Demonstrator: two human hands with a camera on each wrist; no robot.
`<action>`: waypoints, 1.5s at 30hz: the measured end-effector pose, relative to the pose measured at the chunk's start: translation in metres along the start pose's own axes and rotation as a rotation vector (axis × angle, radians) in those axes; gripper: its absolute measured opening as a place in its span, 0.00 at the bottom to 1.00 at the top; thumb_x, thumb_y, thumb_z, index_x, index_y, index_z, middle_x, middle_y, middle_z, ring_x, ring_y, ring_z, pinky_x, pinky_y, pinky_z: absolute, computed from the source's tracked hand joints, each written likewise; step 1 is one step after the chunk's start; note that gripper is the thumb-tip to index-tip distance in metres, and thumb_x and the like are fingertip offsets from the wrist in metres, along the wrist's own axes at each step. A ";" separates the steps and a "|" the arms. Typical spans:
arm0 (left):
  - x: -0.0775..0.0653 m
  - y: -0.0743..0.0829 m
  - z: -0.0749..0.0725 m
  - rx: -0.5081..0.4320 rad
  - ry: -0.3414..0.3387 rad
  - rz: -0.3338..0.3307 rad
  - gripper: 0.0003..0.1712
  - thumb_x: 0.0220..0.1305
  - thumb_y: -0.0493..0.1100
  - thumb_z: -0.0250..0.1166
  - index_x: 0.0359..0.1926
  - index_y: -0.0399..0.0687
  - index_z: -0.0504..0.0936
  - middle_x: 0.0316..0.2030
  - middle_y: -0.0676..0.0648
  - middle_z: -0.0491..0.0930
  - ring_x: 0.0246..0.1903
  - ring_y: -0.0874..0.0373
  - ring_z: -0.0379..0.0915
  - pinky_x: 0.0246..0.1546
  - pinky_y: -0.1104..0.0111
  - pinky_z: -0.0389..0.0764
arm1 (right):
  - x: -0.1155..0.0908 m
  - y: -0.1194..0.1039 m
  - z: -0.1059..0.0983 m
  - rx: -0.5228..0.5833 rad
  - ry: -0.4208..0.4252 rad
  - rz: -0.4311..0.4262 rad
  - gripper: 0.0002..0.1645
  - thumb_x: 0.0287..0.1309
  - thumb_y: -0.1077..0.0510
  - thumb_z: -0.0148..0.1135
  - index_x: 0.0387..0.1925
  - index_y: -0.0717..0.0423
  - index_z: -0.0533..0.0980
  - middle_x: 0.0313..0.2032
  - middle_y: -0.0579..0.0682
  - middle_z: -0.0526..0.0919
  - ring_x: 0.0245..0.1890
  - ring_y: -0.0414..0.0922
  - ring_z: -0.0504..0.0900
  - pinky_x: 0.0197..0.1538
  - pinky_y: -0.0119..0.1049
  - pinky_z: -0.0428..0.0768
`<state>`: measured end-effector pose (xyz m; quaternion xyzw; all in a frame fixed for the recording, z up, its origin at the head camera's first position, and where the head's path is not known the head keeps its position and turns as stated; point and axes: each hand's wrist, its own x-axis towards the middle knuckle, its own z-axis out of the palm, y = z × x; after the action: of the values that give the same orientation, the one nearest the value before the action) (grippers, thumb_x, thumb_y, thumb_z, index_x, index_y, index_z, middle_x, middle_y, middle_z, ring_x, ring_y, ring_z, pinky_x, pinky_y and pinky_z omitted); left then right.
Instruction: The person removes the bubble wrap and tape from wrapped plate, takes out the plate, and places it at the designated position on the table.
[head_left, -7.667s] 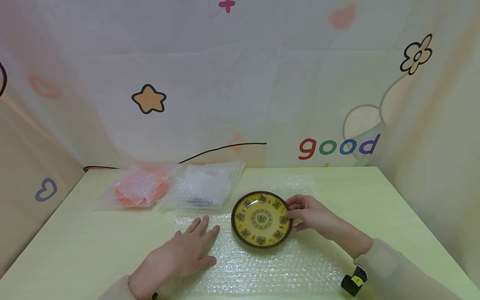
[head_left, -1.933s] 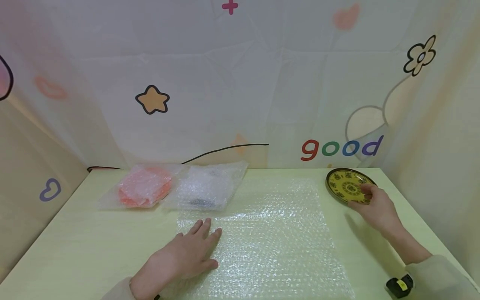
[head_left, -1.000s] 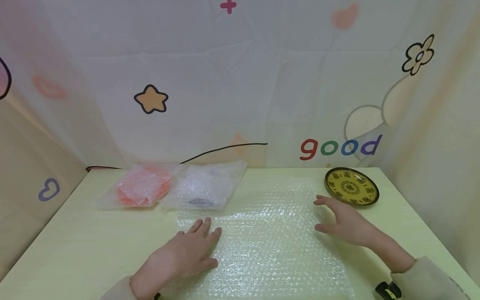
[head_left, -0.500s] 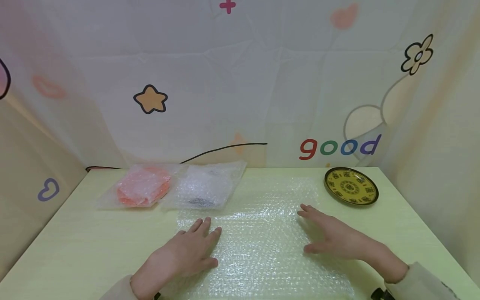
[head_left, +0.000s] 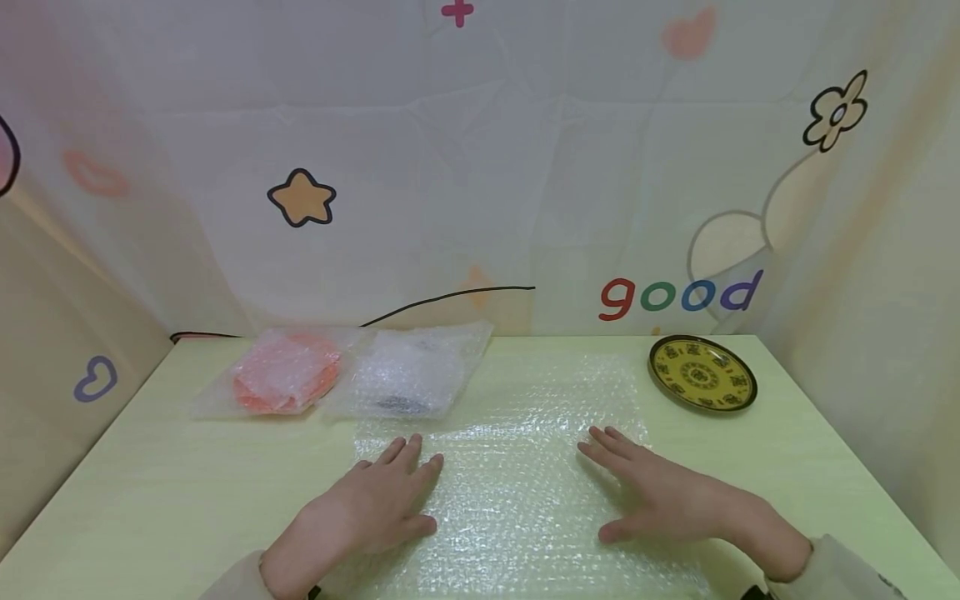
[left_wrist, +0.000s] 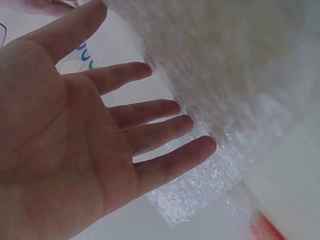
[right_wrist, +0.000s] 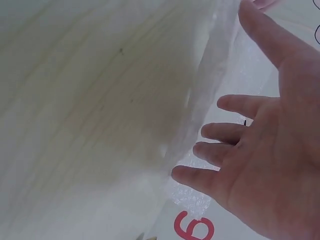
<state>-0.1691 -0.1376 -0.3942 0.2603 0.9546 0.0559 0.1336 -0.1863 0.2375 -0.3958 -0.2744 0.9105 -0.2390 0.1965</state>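
A clear sheet of bubble wrap [head_left: 517, 500] lies spread over the middle of the table. My left hand [head_left: 367, 508] rests on its left side, fingers spread and straight. Over the right side of the sheet is my right hand [head_left: 667, 496], fingers extended and thumb apart, holding nothing. In both wrist views the fingertips [left_wrist: 202, 145] come right to the bubble wrap [right_wrist: 205, 85]. A yellow plate [head_left: 702, 374] with a dark brown rim and dark printed motifs sits at the back right, beyond my right hand and beside the sheet.
At the back left lie two bubble-wrap packages side by side: one with something pink-orange [head_left: 285, 375] inside, the other whitish [head_left: 408, 371] with a dark patch. A printed curtain [head_left: 420, 183] stands along the table's back edge and sides.
The plate went from the middle of the bubble wrap to the back right, where my right hand let go. That hand then came back left and nearer over the sheet. My left hand stayed put.
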 end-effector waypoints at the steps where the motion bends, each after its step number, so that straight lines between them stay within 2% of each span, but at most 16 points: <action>1: 0.000 0.000 0.000 0.001 0.001 0.002 0.43 0.69 0.60 0.67 0.76 0.45 0.65 0.76 0.31 0.55 0.75 0.35 0.52 0.61 0.37 0.70 | 0.000 0.000 0.000 -0.007 -0.009 0.002 0.62 0.53 0.33 0.74 0.80 0.53 0.56 0.81 0.58 0.45 0.79 0.63 0.41 0.71 0.66 0.53; 9: 0.002 -0.003 0.000 0.025 0.055 0.053 0.40 0.70 0.58 0.67 0.74 0.43 0.68 0.73 0.32 0.60 0.72 0.35 0.58 0.59 0.37 0.73 | -0.003 0.002 0.004 -0.072 -0.028 -0.027 0.63 0.53 0.31 0.73 0.80 0.55 0.57 0.80 0.62 0.47 0.78 0.66 0.44 0.70 0.68 0.55; 14: 0.002 -0.005 -0.001 0.008 0.114 0.094 0.36 0.71 0.55 0.66 0.72 0.41 0.70 0.64 0.37 0.69 0.64 0.41 0.68 0.53 0.44 0.79 | -0.003 0.002 0.005 -0.074 -0.032 -0.026 0.63 0.54 0.31 0.73 0.80 0.55 0.57 0.80 0.62 0.47 0.78 0.66 0.44 0.70 0.69 0.55; 19: 0.003 -0.007 -0.005 -0.055 0.157 0.062 0.33 0.72 0.53 0.65 0.71 0.42 0.73 0.66 0.37 0.71 0.65 0.39 0.67 0.58 0.43 0.75 | -0.003 0.002 0.005 -0.071 -0.032 -0.025 0.62 0.54 0.31 0.73 0.80 0.55 0.57 0.80 0.62 0.46 0.78 0.67 0.43 0.70 0.70 0.53; 22: 0.008 -0.009 -0.006 -0.063 0.240 0.038 0.29 0.73 0.51 0.66 0.67 0.40 0.76 0.63 0.36 0.74 0.63 0.39 0.71 0.56 0.45 0.77 | -0.004 0.002 0.005 -0.078 -0.029 -0.032 0.62 0.54 0.31 0.72 0.80 0.55 0.57 0.80 0.63 0.46 0.78 0.67 0.43 0.70 0.70 0.52; 28: 0.014 -0.014 -0.010 -0.119 0.499 -0.037 0.20 0.70 0.44 0.69 0.56 0.37 0.81 0.51 0.40 0.80 0.50 0.42 0.79 0.47 0.51 0.82 | -0.003 0.002 0.006 -0.087 -0.023 -0.046 0.62 0.55 0.30 0.71 0.80 0.56 0.56 0.80 0.63 0.46 0.78 0.67 0.44 0.70 0.70 0.52; 33: 0.016 -0.022 -0.013 -0.170 0.639 -0.063 0.14 0.68 0.41 0.69 0.51 0.37 0.82 0.44 0.41 0.80 0.36 0.49 0.77 0.32 0.59 0.81 | -0.002 0.003 0.008 -0.084 -0.023 -0.037 0.62 0.55 0.30 0.71 0.80 0.55 0.56 0.80 0.62 0.46 0.78 0.65 0.43 0.71 0.69 0.51; 35: 0.019 -0.025 -0.014 -0.177 0.691 -0.060 0.14 0.68 0.40 0.68 0.50 0.37 0.82 0.43 0.41 0.80 0.34 0.50 0.74 0.30 0.62 0.78 | -0.002 0.004 0.008 -0.086 -0.024 -0.029 0.62 0.55 0.30 0.71 0.80 0.55 0.56 0.80 0.61 0.45 0.78 0.65 0.43 0.71 0.68 0.51; 40: 0.022 -0.032 -0.015 -0.190 0.780 -0.055 0.15 0.67 0.39 0.69 0.51 0.35 0.81 0.45 0.38 0.78 0.35 0.47 0.73 0.33 0.58 0.78 | -0.002 0.003 0.007 -0.091 -0.024 -0.024 0.62 0.55 0.30 0.71 0.80 0.55 0.56 0.80 0.61 0.45 0.78 0.65 0.43 0.71 0.68 0.51; 45: 0.025 -0.038 -0.015 -0.203 0.804 -0.080 0.23 0.66 0.39 0.70 0.58 0.33 0.76 0.51 0.33 0.74 0.35 0.43 0.74 0.35 0.53 0.79 | -0.002 0.002 0.006 -0.092 -0.024 -0.018 0.63 0.54 0.30 0.72 0.80 0.55 0.56 0.80 0.61 0.46 0.78 0.65 0.43 0.71 0.68 0.52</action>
<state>-0.2122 -0.1584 -0.3916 0.1662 0.9297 0.2417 -0.2229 -0.1829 0.2379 -0.4016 -0.2944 0.9155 -0.1952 0.1925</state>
